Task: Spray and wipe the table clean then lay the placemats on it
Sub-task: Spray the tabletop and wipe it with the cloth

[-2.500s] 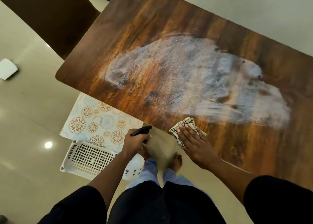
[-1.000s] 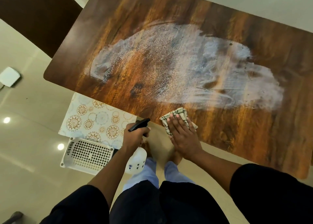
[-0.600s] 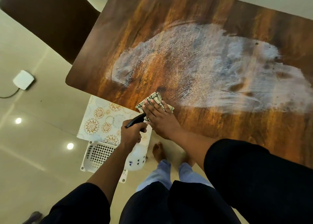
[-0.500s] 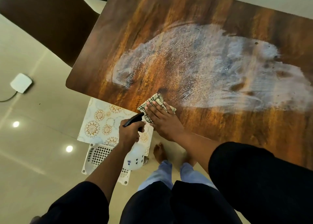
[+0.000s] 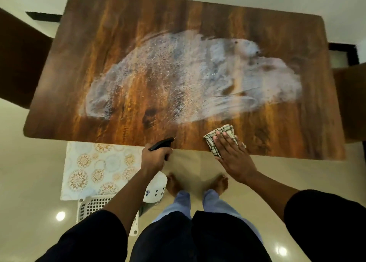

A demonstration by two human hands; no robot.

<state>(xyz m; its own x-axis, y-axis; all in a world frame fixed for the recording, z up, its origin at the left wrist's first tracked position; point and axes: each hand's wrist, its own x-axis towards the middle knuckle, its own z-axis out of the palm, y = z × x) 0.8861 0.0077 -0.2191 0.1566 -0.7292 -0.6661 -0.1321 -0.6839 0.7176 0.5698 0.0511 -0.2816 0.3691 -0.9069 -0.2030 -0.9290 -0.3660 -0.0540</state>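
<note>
The dark wooden table [image 5: 122, 30] fills the upper view, with a wide whitish wet smear [image 5: 188, 77] across its middle. My right hand [image 5: 232, 156] lies flat on a checked cloth [image 5: 218, 138] at the table's near edge, right of centre. My left hand [image 5: 155, 158] grips a spray bottle [image 5: 156, 188] with a black nozzle, held just below the near edge; its white body hangs under my wrist. A floral placemat [image 5: 95, 168] lies on the floor under the table's near left side.
A white perforated plastic basket [image 5: 95, 206] sits on the floor by my left leg, partly on the placemat. Dark chairs stand at the table's left end [image 5: 17, 59] and right end [image 5: 352, 101]. My bare feet [image 5: 198, 182] stand on glossy beige tiles.
My right hand has slid the cloth to the right along the table's near edge. The spray bottle stays in my left hand. The view has swung to show the whole table.
</note>
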